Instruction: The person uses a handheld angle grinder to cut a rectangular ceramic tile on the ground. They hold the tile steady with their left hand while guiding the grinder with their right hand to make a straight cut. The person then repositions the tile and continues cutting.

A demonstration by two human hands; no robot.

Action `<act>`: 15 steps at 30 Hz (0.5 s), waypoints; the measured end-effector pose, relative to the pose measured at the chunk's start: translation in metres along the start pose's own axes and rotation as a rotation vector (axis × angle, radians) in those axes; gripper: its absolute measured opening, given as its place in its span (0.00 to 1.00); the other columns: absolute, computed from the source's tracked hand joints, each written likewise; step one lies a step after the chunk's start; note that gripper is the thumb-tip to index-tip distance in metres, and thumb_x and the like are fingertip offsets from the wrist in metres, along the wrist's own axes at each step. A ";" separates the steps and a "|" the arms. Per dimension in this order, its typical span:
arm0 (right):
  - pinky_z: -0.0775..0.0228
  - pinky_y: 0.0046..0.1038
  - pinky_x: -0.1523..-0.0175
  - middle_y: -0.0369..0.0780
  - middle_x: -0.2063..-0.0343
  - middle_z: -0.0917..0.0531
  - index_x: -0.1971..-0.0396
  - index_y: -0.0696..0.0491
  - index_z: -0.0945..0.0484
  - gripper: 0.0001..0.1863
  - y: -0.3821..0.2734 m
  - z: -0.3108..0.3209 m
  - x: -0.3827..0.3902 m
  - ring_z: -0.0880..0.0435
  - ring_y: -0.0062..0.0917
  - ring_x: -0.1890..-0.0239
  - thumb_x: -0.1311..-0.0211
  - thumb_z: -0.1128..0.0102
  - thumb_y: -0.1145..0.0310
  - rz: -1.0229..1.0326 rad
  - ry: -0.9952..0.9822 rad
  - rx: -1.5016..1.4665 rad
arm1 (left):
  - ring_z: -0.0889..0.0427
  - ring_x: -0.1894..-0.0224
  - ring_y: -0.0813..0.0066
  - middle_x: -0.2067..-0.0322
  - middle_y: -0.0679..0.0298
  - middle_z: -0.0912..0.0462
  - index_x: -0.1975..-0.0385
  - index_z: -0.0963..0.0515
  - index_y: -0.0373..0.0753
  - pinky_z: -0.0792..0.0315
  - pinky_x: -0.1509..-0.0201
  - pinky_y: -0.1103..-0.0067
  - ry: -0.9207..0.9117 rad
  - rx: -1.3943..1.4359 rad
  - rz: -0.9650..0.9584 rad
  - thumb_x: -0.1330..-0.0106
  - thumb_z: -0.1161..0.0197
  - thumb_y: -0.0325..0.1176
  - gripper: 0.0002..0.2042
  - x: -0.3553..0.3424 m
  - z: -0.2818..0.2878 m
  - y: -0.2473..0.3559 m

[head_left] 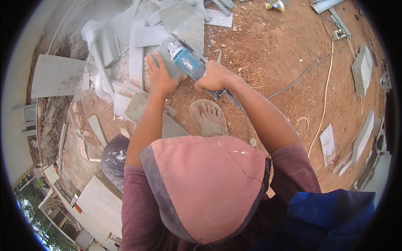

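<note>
My right hand [214, 77] is wrapped round the rear of a blue angle grinder [185, 61]. The grinder's head and dark disc guard [182, 42] lie over a grey stone slab [190, 30]; whether the disc touches the slab I cannot tell. Fingers spread, my left hand [161, 78] lies flat to the left of the grinder, on or just over the slab's near left edge. It holds nothing. Pale offcut strips of slab [151, 36] lie beside and beyond it.
My sandalled foot [208, 118] stands close below the grinder. A grey cord [293, 82] and a pale cable [328, 94] cross the reddish dirt at right. Loose slabs [362, 69] lie at the right rim. Pale dust [94, 21] hangs at upper left.
</note>
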State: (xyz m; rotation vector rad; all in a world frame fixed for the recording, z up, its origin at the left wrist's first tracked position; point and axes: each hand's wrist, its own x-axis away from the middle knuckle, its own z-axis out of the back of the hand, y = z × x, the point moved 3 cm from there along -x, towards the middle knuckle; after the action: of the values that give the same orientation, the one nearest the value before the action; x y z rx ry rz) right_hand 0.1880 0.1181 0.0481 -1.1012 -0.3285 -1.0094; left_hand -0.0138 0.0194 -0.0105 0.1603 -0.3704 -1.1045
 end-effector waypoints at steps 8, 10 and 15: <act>0.15 0.39 0.50 0.60 0.61 0.09 0.67 0.69 0.11 0.28 0.008 -0.004 -0.001 0.07 0.46 0.57 0.62 0.20 0.58 0.023 0.004 -0.038 | 0.67 0.13 0.34 0.16 0.32 0.63 0.16 0.59 0.26 0.60 0.11 0.55 0.002 0.018 0.000 0.46 0.18 0.62 0.70 0.001 0.001 0.000; 0.15 0.38 0.51 0.59 0.63 0.09 0.69 0.69 0.11 0.27 0.006 -0.003 0.002 0.07 0.46 0.59 0.63 0.21 0.58 0.024 0.016 -0.015 | 0.67 0.13 0.33 0.16 0.31 0.63 0.16 0.59 0.26 0.60 0.11 0.54 0.004 0.009 -0.004 0.46 0.18 0.62 0.70 0.000 0.000 -0.001; 0.16 0.38 0.54 0.58 0.66 0.10 0.71 0.68 0.12 0.26 0.005 -0.002 0.004 0.07 0.44 0.62 0.63 0.22 0.58 0.025 0.016 -0.016 | 0.67 0.14 0.33 0.17 0.30 0.63 0.16 0.59 0.26 0.60 0.11 0.54 0.009 0.008 -0.015 0.46 0.18 0.63 0.70 -0.001 0.001 -0.002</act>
State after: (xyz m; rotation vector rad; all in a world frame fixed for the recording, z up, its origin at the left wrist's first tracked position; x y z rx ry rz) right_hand 0.1937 0.1152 0.0466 -1.1080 -0.2935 -0.9997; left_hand -0.0159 0.0196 -0.0104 0.1754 -0.3662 -1.1166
